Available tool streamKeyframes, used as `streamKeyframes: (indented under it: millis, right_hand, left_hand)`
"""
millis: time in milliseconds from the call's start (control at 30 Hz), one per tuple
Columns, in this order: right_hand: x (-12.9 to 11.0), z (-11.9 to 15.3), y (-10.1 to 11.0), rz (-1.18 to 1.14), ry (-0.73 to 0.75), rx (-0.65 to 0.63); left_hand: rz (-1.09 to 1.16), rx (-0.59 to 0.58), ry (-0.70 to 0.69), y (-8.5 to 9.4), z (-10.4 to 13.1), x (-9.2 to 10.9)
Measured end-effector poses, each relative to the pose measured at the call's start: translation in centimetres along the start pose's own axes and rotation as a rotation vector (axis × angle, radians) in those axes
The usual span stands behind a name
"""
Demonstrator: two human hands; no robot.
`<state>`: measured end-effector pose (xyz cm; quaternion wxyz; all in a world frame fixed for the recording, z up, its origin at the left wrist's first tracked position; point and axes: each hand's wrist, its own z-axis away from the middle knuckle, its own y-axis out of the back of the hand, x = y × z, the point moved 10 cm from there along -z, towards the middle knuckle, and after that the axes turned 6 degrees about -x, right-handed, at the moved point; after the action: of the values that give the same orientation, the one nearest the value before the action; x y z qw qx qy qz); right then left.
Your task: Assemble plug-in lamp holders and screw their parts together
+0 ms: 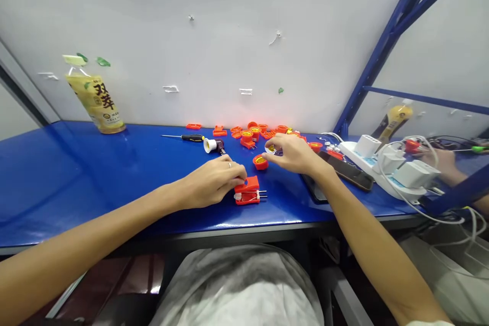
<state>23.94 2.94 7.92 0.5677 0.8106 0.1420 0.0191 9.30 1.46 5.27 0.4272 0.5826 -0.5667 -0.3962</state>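
My left hand (pixel 219 179) is closed, with thumb and fingertips pinched at the upper left of a red plug housing (pixel 248 196). The housing lies near the table's front edge, its side open, white parts inside and two metal prongs pointing right. Further right, my right hand (pixel 292 154) is curved over the table, thumb and fingers apart. Its thumb is close to a red bulb socket (pixel 260 163) with a brass-coloured inside. A white-rimmed socket (pixel 270 150) shows between thumb and fingers, partly hidden; I cannot tell whether they touch it.
Behind my hands lie a white-and-dark socket adapter (pixel 210 145), a screwdriver (pixel 193 138) and several red parts (pixel 247 136) along the wall. A drink bottle (pixel 95 97) stands left. To the right are phones (pixel 349 170), a power strip (pixel 405 186) with chargers, and another person's hand (pixel 439 163).
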Motion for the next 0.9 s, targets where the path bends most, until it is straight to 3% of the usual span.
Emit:
streamKeyframes:
  millis: [200, 567, 700, 800, 900]
  right_hand:
    - [0.2, 0.0, -0.3, 0.013, -0.014, -0.02]
    - [0.1, 0.0, -0.2, -0.005, -0.01, 0.005]
    - [-3.0, 0.7, 1.0, -0.218, 0.219, 0.002]
    - [-6.4, 1.9, 0.1, -0.319, 0.407, -0.185]
    - [-7.7, 2.7, -1.5, -0.232, 0.424, -0.321]
  left_hand:
    - [-0.026, -0.036, -0.142, -0.2, -0.1, 2.1]
    - [-0.044, -0.108, -0.176, -1.0, -0.3, 2.6]
    - [-0.022, -0.087, -0.185, -1.2, -0.1, 2.5]
    - [0.018, -0.058, -0.171, -1.4, 0.1, 2.1]
    - [0.033, -0.015, -0.141, -1.3, 0.2, 1.9]
